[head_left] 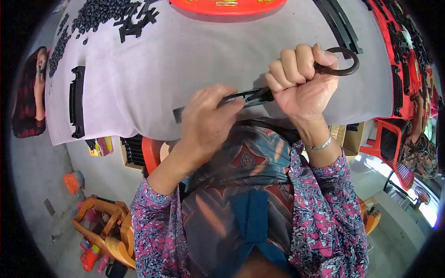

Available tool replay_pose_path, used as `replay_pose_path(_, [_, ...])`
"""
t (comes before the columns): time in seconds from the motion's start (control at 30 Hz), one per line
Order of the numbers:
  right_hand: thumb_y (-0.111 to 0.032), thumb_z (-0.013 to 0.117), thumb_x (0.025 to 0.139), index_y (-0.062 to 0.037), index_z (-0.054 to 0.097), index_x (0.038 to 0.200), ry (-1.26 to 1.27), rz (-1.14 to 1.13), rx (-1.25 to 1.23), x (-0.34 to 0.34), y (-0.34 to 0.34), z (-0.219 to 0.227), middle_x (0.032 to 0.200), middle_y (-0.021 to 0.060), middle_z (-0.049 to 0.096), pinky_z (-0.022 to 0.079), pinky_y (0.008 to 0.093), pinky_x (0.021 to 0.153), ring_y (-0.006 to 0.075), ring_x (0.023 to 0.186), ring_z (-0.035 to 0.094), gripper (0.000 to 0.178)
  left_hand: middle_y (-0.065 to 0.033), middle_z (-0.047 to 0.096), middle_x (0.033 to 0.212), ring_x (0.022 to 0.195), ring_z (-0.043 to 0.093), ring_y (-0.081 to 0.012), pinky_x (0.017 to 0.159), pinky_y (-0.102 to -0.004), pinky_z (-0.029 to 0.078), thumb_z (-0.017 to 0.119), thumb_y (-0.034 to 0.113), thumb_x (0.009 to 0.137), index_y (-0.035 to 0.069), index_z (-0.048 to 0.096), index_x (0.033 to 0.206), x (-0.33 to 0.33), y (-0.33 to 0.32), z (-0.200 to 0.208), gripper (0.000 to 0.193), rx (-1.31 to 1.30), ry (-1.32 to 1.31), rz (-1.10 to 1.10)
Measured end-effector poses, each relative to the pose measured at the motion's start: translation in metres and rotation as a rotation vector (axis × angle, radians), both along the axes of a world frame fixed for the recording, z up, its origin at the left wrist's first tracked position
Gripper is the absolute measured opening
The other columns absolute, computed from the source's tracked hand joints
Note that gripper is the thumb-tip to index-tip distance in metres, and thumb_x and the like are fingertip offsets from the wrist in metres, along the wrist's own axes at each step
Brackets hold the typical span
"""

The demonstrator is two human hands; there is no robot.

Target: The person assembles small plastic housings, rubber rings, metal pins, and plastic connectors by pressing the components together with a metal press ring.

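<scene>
My left hand [206, 118] is closed round a long black plastic strip [178, 114] with a channel along it, held just above the near edge of the table. My right hand [303, 81] makes a fist round a dark tool with a ring handle [350, 69], which looks like scissors. The ring juts out past the thumb side. From the little-finger side, the tool's narrow end points left and meets the strip's right part. My right fingers cover the middle of the tool.
A pale cloth covers the table [153, 74]. Black knobs [99, 14] and short black pieces [134, 23] lie at the far left, near a red tray [227, 10]. Black strips rest at left [78, 102] and far right [340, 25]. People sit at both sides; a red chair [394, 148] stands at right.
</scene>
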State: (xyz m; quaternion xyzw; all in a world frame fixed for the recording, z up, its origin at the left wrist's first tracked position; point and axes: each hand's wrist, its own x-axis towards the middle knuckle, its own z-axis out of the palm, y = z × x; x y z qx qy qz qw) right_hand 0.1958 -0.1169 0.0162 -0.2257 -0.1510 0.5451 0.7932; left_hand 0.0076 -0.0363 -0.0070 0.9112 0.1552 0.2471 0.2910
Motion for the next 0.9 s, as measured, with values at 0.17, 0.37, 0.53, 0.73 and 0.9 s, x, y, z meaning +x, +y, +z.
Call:
replay_pose_path(0.17, [-0.039,0.045,0.092,-0.0148,0.027,0.057,-0.002,0.032,0.031,0.0,0.003,-0.002,0.052,-0.0029,0.022,0.013,0.031,0.046,0.0119,0.048,0.015,0.046,-0.0088,0.064,0.1,0.087,0.064,-0.0293,0.074,-0.0396,0.05,0.071,0.002,0.072,0.006,0.07,0.09,0.001,0.001,-0.002,0.019,0.012,-0.03,-0.012])
replay_pose_path(0.37, [-0.04,0.044,0.091,-0.0152,0.027,0.057,-0.017,0.091,0.076,0.004,0.009,-0.008,0.051,-0.0028,0.021,0.012,0.0314,0.044,0.0121,0.046,0.014,0.045,-0.0076,0.066,0.101,0.086,0.065,-0.0287,0.073,-0.0367,0.052,0.072,-0.003,0.072,0.007,0.071,0.093,0.001,0.0,-0.003,0.023,0.058,-0.009,0.011])
replay_pose_path(0.53, [-0.04,0.044,0.09,-0.0161,0.026,0.057,0.011,0.122,0.09,0.008,0.013,-0.012,0.051,-0.0032,0.02,0.012,0.0312,0.044,0.012,0.046,0.014,0.044,-0.0082,0.064,0.097,0.085,0.064,-0.0272,0.071,-0.0382,0.049,0.067,0.003,0.075,0.006,0.068,0.089,0.004,0.0,-0.006,0.014,0.142,-0.095,-0.003])
replay_pose_path(0.73, [-0.041,0.043,0.089,-0.017,0.025,0.057,0.011,0.038,-0.023,0.005,0.013,-0.01,0.051,-0.0039,0.018,0.012,0.0308,0.044,0.0118,0.047,0.014,0.044,-0.0086,0.063,0.097,0.085,0.064,-0.027,0.072,-0.0387,0.049,0.067,0.002,0.076,0.005,0.067,0.089,0.005,0.0,-0.005,0.013,0.136,-0.092,-0.011])
replay_pose_path(0.9, [-0.042,0.045,0.09,-0.0171,0.025,0.057,0.037,-0.044,-0.089,0.006,0.013,-0.008,0.052,-0.0043,0.019,0.012,0.0304,0.044,0.0116,0.047,0.016,0.046,-0.0092,0.062,0.097,0.087,0.064,-0.0276,0.074,-0.0395,0.049,0.07,0.002,0.075,0.004,0.067,0.091,0.006,0.0,-0.005,0.016,0.15,-0.115,-0.011])
